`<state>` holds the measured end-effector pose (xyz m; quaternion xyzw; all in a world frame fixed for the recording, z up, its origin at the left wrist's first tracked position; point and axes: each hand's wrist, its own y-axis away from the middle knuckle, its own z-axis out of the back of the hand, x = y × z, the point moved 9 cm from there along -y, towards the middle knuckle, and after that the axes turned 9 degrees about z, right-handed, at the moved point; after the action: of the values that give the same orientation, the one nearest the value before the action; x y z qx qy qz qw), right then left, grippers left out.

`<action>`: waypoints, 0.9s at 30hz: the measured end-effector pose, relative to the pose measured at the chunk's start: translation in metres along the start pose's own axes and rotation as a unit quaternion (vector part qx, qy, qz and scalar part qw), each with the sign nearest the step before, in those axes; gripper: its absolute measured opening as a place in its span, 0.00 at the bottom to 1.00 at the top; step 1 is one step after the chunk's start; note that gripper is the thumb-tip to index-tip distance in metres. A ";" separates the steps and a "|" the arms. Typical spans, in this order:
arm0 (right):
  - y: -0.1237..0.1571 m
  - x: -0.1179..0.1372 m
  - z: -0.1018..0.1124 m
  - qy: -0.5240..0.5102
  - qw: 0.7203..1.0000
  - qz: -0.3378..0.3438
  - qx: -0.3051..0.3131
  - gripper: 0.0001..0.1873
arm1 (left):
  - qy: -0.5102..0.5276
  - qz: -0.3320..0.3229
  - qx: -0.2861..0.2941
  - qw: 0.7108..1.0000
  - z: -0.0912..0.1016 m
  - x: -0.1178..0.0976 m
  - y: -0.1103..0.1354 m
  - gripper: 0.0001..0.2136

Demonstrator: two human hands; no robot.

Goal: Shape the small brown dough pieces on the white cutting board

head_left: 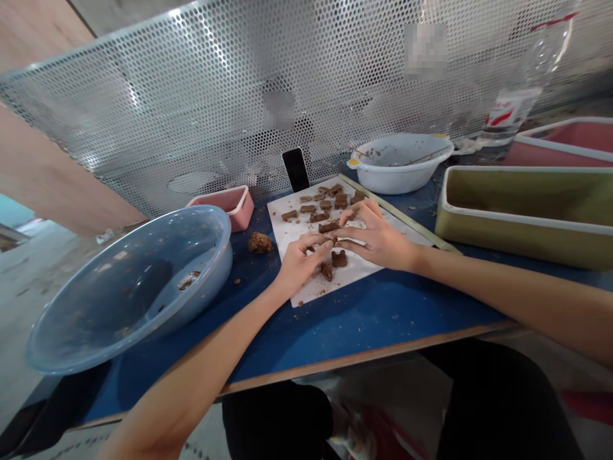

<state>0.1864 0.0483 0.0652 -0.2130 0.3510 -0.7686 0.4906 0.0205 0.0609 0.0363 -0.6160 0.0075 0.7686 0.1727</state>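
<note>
My left hand (302,260) is closed in a pinch over a white board (306,296), on a small brown clay-like piece mostly hidden by the fingers. From the other side my right hand (371,237) meets it, thumb and fingertips drawn together on the same piece. Just below the fingers lie a notched brown block (340,259) and a rough brown piece (326,271). Several small brown shaped pieces (319,218) are spread over the upper part of the board, among crumbs. Left of the board sits a larger brown lump (259,243).
A big blue basin (201,281) stands tilted at the left, with a pink container (244,214) behind it. A phone (295,169) leans against the perforated metal screen (201,102). Along the board's right edge runs a thin strip (407,220); beyond are a white basin (393,182), green trough (522,233) and bottle (512,108).
</note>
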 end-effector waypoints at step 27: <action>-0.005 0.024 0.018 0.100 0.994 -0.005 -0.044 0.11 | 0.071 0.043 0.018 0.996 -0.005 0.002 0.002 0.18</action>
<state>0.1853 0.0218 0.0802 -0.1583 0.4309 -0.7724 0.4390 0.0243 0.0589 0.0332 -0.6647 0.0594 0.7296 0.1495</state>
